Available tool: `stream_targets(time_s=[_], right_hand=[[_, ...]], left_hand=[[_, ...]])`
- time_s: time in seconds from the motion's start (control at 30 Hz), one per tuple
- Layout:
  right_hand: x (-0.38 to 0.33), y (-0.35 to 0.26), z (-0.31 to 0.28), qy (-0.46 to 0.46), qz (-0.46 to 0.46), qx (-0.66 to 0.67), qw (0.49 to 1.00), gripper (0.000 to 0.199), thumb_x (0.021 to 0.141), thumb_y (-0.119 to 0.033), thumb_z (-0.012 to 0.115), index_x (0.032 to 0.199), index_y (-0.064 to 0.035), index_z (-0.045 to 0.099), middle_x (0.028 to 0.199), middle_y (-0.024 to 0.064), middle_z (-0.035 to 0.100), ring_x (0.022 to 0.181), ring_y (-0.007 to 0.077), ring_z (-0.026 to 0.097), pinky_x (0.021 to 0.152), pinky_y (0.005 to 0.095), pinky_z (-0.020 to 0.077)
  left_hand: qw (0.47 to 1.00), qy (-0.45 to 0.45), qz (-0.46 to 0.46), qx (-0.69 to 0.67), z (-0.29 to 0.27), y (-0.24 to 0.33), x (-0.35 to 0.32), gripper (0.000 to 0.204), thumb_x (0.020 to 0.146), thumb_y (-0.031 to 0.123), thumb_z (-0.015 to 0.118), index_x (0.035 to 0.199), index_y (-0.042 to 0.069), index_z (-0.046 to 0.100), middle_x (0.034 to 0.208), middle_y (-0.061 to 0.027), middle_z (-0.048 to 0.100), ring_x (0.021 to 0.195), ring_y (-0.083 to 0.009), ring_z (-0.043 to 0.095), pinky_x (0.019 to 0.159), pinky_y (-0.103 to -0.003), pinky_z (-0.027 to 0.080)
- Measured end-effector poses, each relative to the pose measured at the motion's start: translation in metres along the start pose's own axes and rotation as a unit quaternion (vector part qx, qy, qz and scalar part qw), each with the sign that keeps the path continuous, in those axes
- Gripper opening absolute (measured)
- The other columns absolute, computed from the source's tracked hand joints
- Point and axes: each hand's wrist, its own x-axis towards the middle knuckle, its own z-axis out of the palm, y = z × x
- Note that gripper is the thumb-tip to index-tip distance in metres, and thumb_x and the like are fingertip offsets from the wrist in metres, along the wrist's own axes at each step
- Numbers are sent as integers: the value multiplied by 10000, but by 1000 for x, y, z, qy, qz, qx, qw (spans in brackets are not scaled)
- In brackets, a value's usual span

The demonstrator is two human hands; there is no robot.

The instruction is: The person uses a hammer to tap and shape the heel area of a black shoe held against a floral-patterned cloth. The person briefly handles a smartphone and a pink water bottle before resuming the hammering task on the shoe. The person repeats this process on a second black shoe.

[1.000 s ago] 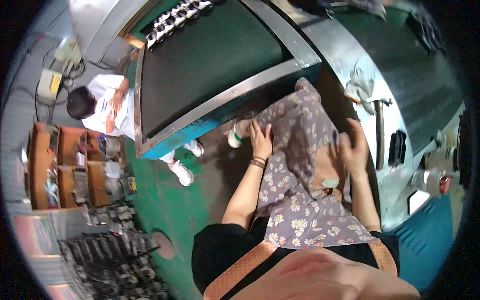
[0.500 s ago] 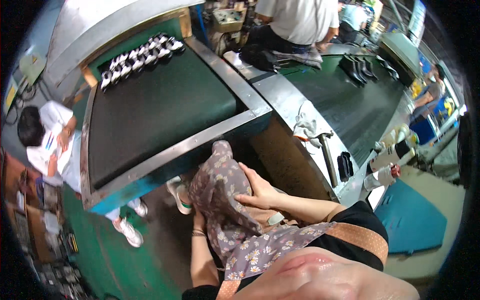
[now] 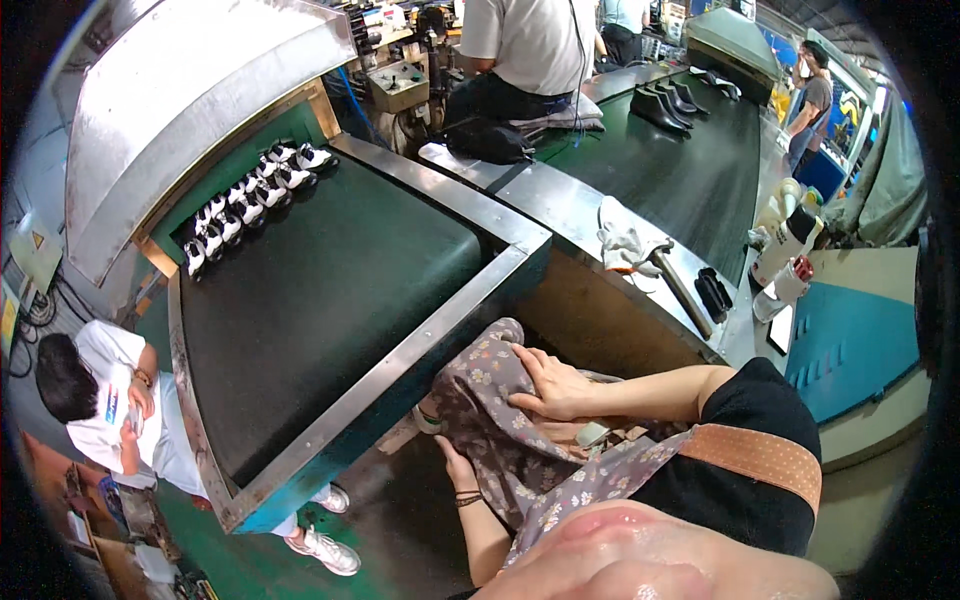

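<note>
A grey-purple floral fabric (image 3: 500,440) is draped over my raised knee, just below the conveyor's corner. My right hand (image 3: 555,385) lies palm down on top of it, fingers curled over a fold. My left hand (image 3: 455,468), with a dark bracelet at the wrist, reaches up from below. Its fingers are tucked under the fabric's lower edge. A small pale object (image 3: 592,433) peeks out of the folds beside my right wrist. I cannot tell what it is.
A dark green conveyor belt (image 3: 330,290) with a steel rim (image 3: 400,365) carries black-and-white shoes (image 3: 250,195) under a metal hood (image 3: 200,100). A second belt holds black shoes (image 3: 665,103). Nearby: hammer (image 3: 678,285), white gloves (image 3: 622,243), bottles (image 3: 785,245). Seated people at left (image 3: 100,400) and top (image 3: 530,45).
The view has swung up and over the conveyor. My hands have drawn closer together on the floral fabric, the right one now resting on top of the knee.
</note>
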Motion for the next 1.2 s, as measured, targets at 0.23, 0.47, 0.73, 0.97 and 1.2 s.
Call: stream_targets(time_s=[0.23,0.47,0.73,0.97,1.2], right_hand=[[56,-29,26,56,-78,-62,993,619,942,-412,507,1415,-44,354,1248,298,488,1021,473,558,863,514,482],[92,-81,58,32,-179,-233,955,539,819,-430,635,1206,-62,565,1091,166,556,1051,363,506,894,564,383],[88,-93,78,46,-239,-95,965,394,816,-408,626,1019,-72,654,1042,119,601,1054,309,516,873,487,402],[81,-80,74,60,-251,-51,965,360,796,-381,648,979,-72,665,1029,112,606,1057,304,518,864,482,402],[64,7,29,148,-209,24,966,406,818,-375,639,1081,-66,632,1187,138,541,1160,332,460,886,510,432]], left_hand=[[983,42,143,-110,-57,39,-9,533,956,503,530,1063,-11,622,978,-78,635,876,-196,617,789,-350,507],[922,284,144,-222,-137,55,-50,505,973,395,472,1222,-34,568,1170,-160,603,1044,-293,586,954,-430,461],[861,480,168,-35,-170,31,-75,481,890,163,622,1283,-62,460,1242,-214,539,1107,-287,513,991,-427,401],[830,369,355,221,-84,59,-73,548,868,200,706,1288,-55,462,1327,-219,475,1225,-323,461,1069,-415,333],[788,252,414,380,36,65,-35,547,885,285,681,1270,-56,497,1378,-238,439,1320,-359,373,1106,-439,283]])
